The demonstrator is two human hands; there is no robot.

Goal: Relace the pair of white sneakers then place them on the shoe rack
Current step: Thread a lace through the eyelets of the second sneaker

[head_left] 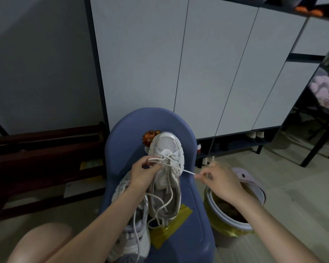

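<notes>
Two white sneakers lie on a blue plastic chair (pixel 190 204). The right sneaker (pixel 166 149) points its toe away from me, partly laced near the toe. My left hand (pixel 144 173) rests on its left side and pinches a loop of white lace (pixel 187 171) at the eyelets. My right hand (pixel 219 181) pinches the other lace end and holds it taut out to the right of the shoe. Loose lace trails over the tongue. The second sneaker (pixel 135 236) lies under my left forearm at the chair's front left.
A white bin (pixel 254 204) with a lilac lid stands right of the chair. Grey cabinet doors (pixel 160 63) rise behind, with a low shoe shelf (pixel 241 145) beneath holding shoes. Dark wooden furniture (pixel 40 160) sits on the left. My knee (pixel 44 243) is at bottom left.
</notes>
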